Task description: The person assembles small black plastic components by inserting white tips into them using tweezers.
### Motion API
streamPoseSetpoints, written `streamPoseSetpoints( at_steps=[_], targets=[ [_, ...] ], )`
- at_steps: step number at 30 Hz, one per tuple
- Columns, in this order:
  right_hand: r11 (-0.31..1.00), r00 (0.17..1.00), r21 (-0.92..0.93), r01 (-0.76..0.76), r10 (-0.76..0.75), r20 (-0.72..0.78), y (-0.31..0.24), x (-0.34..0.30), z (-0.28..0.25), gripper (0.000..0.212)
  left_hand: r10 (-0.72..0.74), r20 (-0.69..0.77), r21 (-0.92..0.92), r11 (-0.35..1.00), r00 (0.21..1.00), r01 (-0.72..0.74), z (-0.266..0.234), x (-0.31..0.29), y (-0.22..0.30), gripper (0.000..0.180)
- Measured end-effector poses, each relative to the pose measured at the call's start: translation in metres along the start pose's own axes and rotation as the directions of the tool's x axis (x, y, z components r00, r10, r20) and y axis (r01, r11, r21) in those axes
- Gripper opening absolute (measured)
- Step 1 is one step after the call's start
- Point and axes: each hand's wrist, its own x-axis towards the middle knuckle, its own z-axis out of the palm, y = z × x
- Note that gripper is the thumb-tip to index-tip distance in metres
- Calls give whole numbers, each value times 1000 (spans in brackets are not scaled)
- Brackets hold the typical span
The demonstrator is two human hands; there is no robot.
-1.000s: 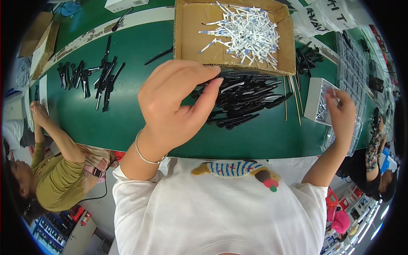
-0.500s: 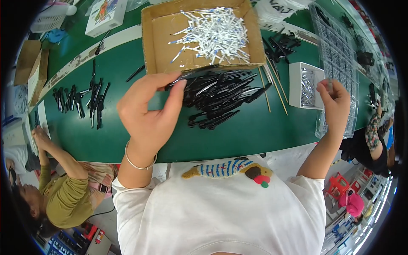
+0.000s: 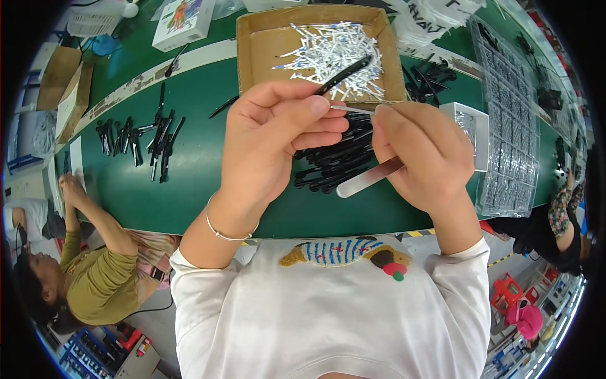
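Note:
My left hand is closed, its thumb and forefinger pinching a slender black piece that points up and right. A thin pale rod spans from my left fingertips to my right. My right hand is closed too. Out of its palm sticks a flat silver metal strip with a rounded end, slanting down and left; its other end is hidden by the fingers. Under both hands lies a pile of similar black pieces, partly covered.
A cardboard tray holds many small white and blue sticks. To the right stand a white box of small metal parts and a clear compartment case. More black pieces lie on the left. A co-worker sits at the left.
My right hand has come left from the white box to meet my left hand, and the silver strip now shows in it. The black piece now tilts up and right.

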Motion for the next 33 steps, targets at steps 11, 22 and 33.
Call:
streamPoseSetpoints(
  at_steps=[11,22,33],
  targets=[
    [955,972,183,-232,221,80,-8,6,11,18,155,-26,114,982,988,-151,-14,0,1,16],
    [710,812,395,-583,488,320,-5,15,-11,12,619,209,793,345,757,-501,-17,-4,-3,16],
    [389,615,490,-780,616,492,-8,27,3,8,682,406,811,38,608,-584,-17,-3,-7,17]
  ],
)
